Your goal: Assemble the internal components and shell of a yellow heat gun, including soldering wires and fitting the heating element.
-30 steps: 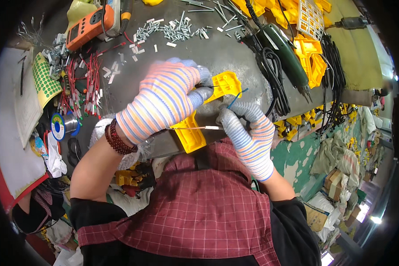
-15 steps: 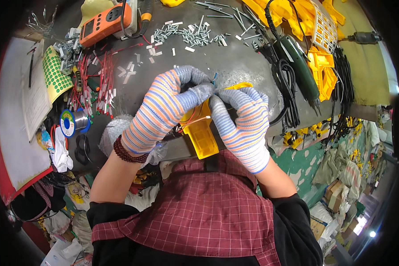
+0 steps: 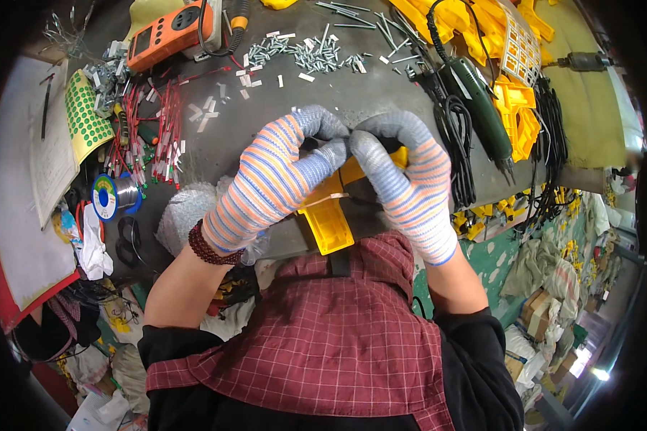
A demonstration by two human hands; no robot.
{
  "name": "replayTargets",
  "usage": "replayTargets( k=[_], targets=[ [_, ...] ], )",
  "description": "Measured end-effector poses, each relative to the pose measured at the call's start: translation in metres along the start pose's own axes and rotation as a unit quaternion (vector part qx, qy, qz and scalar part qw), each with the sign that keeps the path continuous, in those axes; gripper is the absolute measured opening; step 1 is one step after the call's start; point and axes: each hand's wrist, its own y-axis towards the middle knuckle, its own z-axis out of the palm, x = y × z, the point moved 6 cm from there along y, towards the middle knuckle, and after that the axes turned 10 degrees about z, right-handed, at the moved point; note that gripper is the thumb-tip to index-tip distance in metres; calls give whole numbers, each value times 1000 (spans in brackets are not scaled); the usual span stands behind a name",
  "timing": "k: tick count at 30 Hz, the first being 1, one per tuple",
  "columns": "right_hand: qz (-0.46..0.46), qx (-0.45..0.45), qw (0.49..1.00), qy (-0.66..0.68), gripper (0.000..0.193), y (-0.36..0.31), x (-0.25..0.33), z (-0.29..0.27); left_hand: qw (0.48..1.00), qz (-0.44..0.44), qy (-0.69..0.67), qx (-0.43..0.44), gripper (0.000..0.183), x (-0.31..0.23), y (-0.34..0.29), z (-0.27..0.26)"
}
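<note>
My left hand [image 3: 262, 176] and my right hand [image 3: 413, 183], both in striped knit gloves, meet fingertip to fingertip above the table. Thumb and forefinger are pinched together on each hand. Whatever lies between the tips is too small and covered to make out. Beneath them is a yellow plastic housing [image 3: 328, 228], its open, hollow end toward my apron and its upper part partly hidden by my hands. A thin pale-tipped lead [image 3: 331, 197] crosses the housing.
Loose screws [image 3: 316, 56] and small white pieces are scattered beyond my hands. To the left are an orange meter [image 3: 167, 37], red wires [image 3: 167, 133] and a solder spool [image 3: 115, 196]. A dark green corded tool [image 3: 478, 108] and yellow plastic parts [image 3: 516, 118] lie right.
My right hand has shifted a little right and turned, its fingers now bent up into a pinch against the left fingertips. The teal wire end seen above the fingertips no longer shows.
</note>
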Motion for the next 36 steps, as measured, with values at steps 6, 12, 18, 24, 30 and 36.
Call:
replayTargets(
  k=[6, 12, 18, 24, 30, 36],
  targets=[
    [45, -168, 960, 221, 15, 15, -21, -89, 986, -39, -157, 48, 11, 0, -1, 8],
    [-35, 238, 921, -307, 23, -31, 8, -88, 975, -124, -123, 141, 18, 1, 3, 12],
    [-397, 45, 821, -408, 34, 1, 35, -19, 965, -104, -177, 163, 20, -3, 3, 13],
    [-362, 50, 835, -411, 28, -3, 19, -11, 994, -28, 34, 101, 16, -21, -2, 17],
    [336, 294, 879, 169, 23, 1, -21, -1, 820, 370, 436, -15, 11, -50, -22, 26],
    [-149, 124, 949, -249, 12, 5, 23, -26, 965, 124, 230, -21, 13, -24, -14, 9]
  ],
)
